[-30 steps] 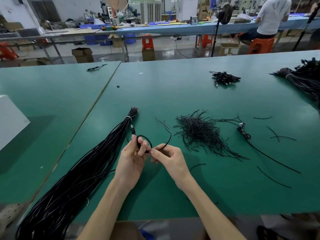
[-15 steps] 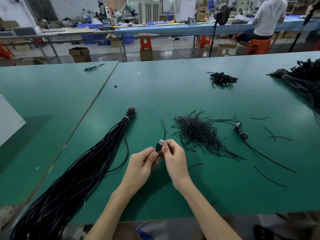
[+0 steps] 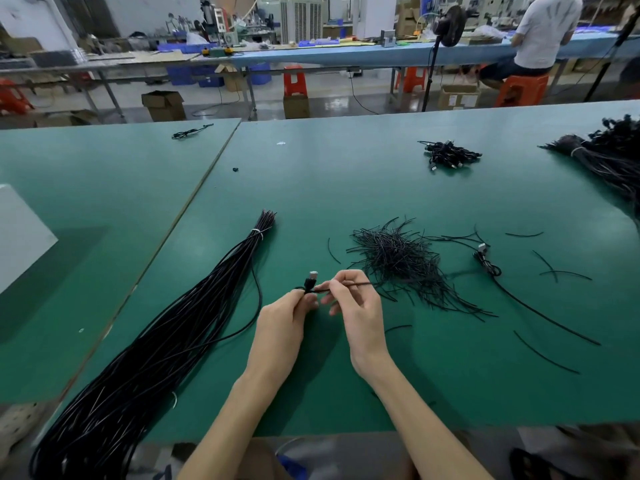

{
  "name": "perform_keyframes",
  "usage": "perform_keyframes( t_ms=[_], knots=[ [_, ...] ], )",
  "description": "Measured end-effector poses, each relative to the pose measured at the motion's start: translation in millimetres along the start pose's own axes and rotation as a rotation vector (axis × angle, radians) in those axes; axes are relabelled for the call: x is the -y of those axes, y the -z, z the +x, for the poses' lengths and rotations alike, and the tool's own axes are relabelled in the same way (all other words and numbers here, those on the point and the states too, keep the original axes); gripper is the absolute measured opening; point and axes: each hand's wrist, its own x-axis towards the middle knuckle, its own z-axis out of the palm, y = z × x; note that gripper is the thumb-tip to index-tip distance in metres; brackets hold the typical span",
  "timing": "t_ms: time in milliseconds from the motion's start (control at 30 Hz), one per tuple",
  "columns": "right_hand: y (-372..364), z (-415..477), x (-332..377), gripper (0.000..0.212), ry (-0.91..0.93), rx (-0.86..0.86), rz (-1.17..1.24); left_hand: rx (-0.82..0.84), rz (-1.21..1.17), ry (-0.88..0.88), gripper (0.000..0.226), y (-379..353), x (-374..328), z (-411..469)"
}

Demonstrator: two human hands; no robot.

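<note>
Fingers [image 3: 306,301] of the left hand [image 3: 284,320] are curled tight round a small coil [image 3: 307,288] of black cable, its plug [image 3: 313,276] sticking up above the knuckles. The right hand [image 3: 362,306] pinches a thin black tie [image 3: 358,284] between thumb and forefinger, and the tie runs level from the coil out to the right. Both hands hover just above the green bench [image 3: 346,188], between the long cable bundle [image 3: 156,341] on the left and the heap of loose ties [image 3: 398,261] on the right.

The step looks like binding the coil with the tie. To do it well, the left grip should pin the loops flat so none springs out, with the tie's near end trapped under the thumb. The right hand should pull the tie taut, wrap it close about the coil's waist just below the plug, then twist the ends snug. Slack in the tie, or a loosened left grip, would likely let the coil open.
</note>
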Motion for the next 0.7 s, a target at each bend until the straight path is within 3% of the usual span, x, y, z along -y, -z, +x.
perform_keyframes(
  t_ms=[133, 400, 600, 700],
  knots=[
    [-1, -1, 2, 0.006, -0.016, 0.081, -0.029, -0.066, -0.206, 0.077, 0.022, 7, 8, 5],
    [-6, -4, 7, 0.013, -0.049, 0.303, -0.165, -0.005, -1.157, 0.408, 0.036, 15, 8, 9],
    [-8, -5, 7, 0.011, -0.097, 0.384, -0.217, -0.029, -1.432, 0.568, 0.032, 19, 6, 16],
    [-6, -4, 7, 0.013, -0.097, 0.380, -0.215, 0.048, -1.425, 0.555, 0.030, 21, 4, 17]
  ],
)
